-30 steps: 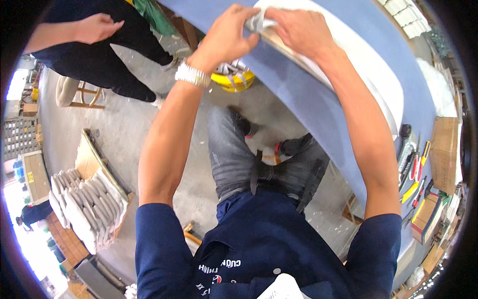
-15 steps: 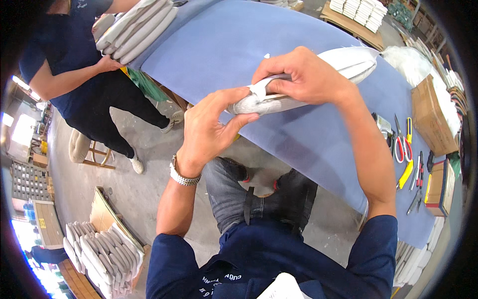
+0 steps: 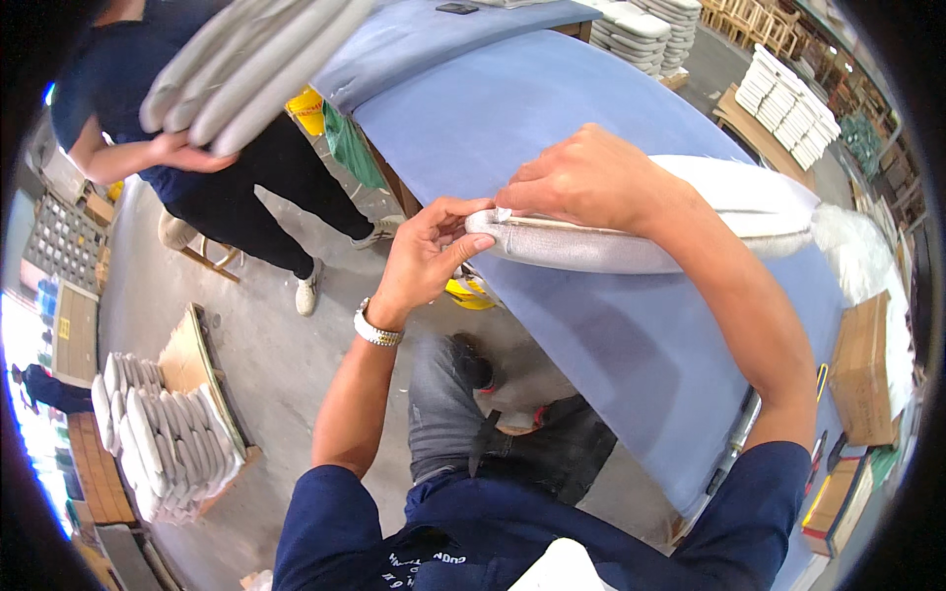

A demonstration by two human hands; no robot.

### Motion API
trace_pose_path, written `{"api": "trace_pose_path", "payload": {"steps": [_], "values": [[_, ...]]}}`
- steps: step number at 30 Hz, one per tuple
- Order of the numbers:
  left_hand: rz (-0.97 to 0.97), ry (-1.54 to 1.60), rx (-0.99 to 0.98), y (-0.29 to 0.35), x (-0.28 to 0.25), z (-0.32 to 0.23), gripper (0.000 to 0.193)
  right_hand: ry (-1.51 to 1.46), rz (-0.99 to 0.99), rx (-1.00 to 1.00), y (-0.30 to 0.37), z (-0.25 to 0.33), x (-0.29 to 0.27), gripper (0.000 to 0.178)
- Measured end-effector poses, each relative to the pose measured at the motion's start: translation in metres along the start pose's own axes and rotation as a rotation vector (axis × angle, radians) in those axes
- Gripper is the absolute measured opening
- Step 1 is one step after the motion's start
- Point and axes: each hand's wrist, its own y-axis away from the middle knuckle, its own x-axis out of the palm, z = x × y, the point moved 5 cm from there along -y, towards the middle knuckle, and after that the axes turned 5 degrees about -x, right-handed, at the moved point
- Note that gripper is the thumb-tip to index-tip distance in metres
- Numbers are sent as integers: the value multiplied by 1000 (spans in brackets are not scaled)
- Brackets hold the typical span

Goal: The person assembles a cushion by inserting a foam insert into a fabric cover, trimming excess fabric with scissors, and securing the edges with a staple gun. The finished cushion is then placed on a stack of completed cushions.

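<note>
A light grey seat cushion (image 3: 591,250), white on its upper face, is tilted on its side above the blue-covered table (image 3: 631,335). My left hand (image 3: 426,258) pinches its near left corner between thumb and fingers. At the same corner, my right hand (image 3: 581,185) is closed on the cushion's edge, where a bit of pale fabric shows by the fingertips. The right fingertips are partly hidden behind the hand.
At the left, a co-worker carries a stack of grey cushions (image 3: 266,74). More cushions (image 3: 177,438) are piled on the floor at lower left. A cardboard box (image 3: 859,369) and tools lie along the table's right side. Stacked white cushions (image 3: 786,103) stand far right.
My view has shifted. The cushion is turned to show more of its grey side, and both hands sit closer together at its corner. The co-worker has raised the stack of cushions.
</note>
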Motion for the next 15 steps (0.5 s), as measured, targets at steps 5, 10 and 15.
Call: {"api": "trace_pose_path", "payload": {"steps": [5,10,15], "values": [[29,87,-10,-14,1,0,36,233,-54,-188,-3,-6,1,10],[62,77,-10,-19,1,-4,32,218,-130,-179,-6,-10,4,6],[56,54,-11,-17,4,-9,28,130,-119,-127,-10,-11,6,8]]}}
